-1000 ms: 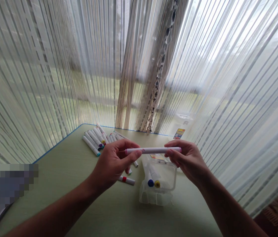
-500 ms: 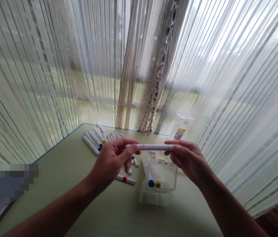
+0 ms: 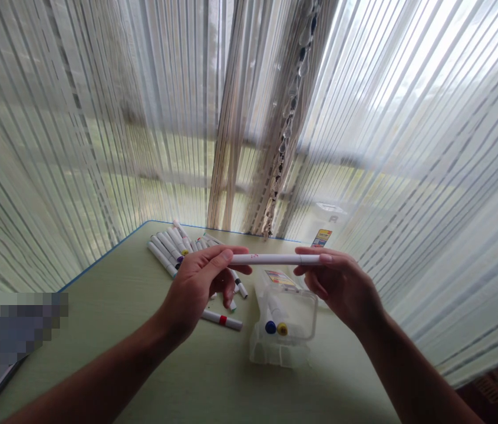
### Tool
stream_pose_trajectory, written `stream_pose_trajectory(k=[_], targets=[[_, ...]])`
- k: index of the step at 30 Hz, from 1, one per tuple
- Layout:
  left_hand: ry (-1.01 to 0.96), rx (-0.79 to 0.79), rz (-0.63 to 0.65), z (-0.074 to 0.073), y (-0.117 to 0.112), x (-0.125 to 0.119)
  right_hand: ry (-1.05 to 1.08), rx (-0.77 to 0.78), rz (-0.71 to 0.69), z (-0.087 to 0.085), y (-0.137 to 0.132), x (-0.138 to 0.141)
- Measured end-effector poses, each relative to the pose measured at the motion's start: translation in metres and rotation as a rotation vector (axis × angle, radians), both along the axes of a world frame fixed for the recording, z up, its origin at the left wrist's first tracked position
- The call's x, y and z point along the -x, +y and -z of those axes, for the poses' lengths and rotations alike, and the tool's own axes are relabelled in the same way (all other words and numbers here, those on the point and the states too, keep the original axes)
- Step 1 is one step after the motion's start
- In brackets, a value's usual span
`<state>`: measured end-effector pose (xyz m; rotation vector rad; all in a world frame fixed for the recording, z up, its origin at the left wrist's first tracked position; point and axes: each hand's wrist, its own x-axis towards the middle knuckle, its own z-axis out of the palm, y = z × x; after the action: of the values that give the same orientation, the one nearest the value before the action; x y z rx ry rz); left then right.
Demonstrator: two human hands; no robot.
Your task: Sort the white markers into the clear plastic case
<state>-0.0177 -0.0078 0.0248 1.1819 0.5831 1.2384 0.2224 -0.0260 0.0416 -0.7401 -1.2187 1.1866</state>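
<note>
white marker (image 3: 275, 259) held level | left hand (image 3: 202, 285) pinching one end | right hand (image 3: 339, 282) pinching the other | up above the clear plastic case (image 3: 286, 321)

Green table (image 3: 107, 282), loose markers (image 3: 165, 251), clear case (image 3: 279, 351) holding two markers (image 3: 274, 312), sheer striped curtains (image 3: 408, 147)

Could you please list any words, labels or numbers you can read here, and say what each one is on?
Nothing is legible.
On the marker between left hand and right hand: small red print, blurred.
The label on the clear box: too small.
The yellow tag by the curtain: blurred.
</note>
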Motion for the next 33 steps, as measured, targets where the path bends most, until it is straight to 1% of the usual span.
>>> stream_pose_trajectory(k=[7, 19, 24, 29, 33], targets=[[-0.01, -0.003, -0.002, 0.0, 0.0, 0.0, 0.012, 0.019, 0.001, 0.0, 0.0, 0.0], [0.099, -0.097, -0.059, 0.0, 0.0, -0.002, 0.013, 0.013, 0.019, 0.002, 0.001, 0.001], [0.144, -0.117, -0.058, -0.001, 0.0, -0.002, -0.031, 0.006, 0.055, 0.004, 0.001, 0.002], [0.206, -0.106, -0.042, 0.003, 0.001, 0.0, -0.096, -0.023, 0.081, 0.008, 0.002, 0.002], [0.275, -0.125, -0.063, 0.005, -0.001, 0.001, -0.121, -0.018, 0.097, 0.01, 0.003, 0.002]])
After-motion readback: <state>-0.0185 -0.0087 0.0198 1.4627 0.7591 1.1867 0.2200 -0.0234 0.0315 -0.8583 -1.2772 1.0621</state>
